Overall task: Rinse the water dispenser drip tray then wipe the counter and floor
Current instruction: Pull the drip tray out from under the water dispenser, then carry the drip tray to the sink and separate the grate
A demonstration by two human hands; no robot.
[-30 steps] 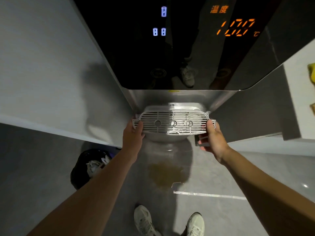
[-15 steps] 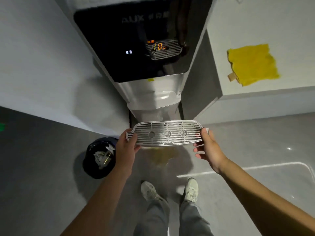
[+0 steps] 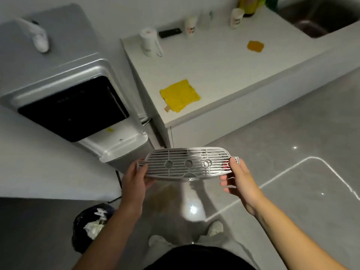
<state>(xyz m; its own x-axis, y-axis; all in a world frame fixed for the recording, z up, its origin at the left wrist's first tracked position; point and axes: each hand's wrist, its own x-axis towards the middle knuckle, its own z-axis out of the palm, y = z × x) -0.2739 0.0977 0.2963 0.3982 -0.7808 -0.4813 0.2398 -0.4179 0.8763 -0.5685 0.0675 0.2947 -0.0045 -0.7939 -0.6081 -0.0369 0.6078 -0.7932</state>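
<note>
Head camera is looking down at a person who is holding the drip tray grille [image 3: 188, 164] roughly level in the air, in front of the body. The grille is hanging over the floor [image 3: 292, 172], just to the near right of the water dispenser [image 3: 78, 106].

The left hand [image 3: 134, 182] is gripping the grille's left end tab, thumb on top and fingers curled beneath. The right hand [image 3: 239, 178] is pinching the right end, thumb on top, with the other fingers lying fairly straight under the edge.

The dispenser is standing at the left, beside the left end of the white counter [image 3: 224, 71]. A yellow cloth [image 3: 180, 95] is lying on the counter near its near-left corner, and an orange-brown smear [image 3: 255, 46] is sitting farther along. Paper cups [image 3: 236, 17] are standing by the far wall, and a sink [image 3: 321, 18] is showing at the far right.

Below the grille a yellowish puddle [image 3: 167, 193] is lying on the floor, partly under glare. A black-lined bin [image 3: 89, 227] holding crumpled rubbish is sitting at the near left, beside the left forearm.
</note>
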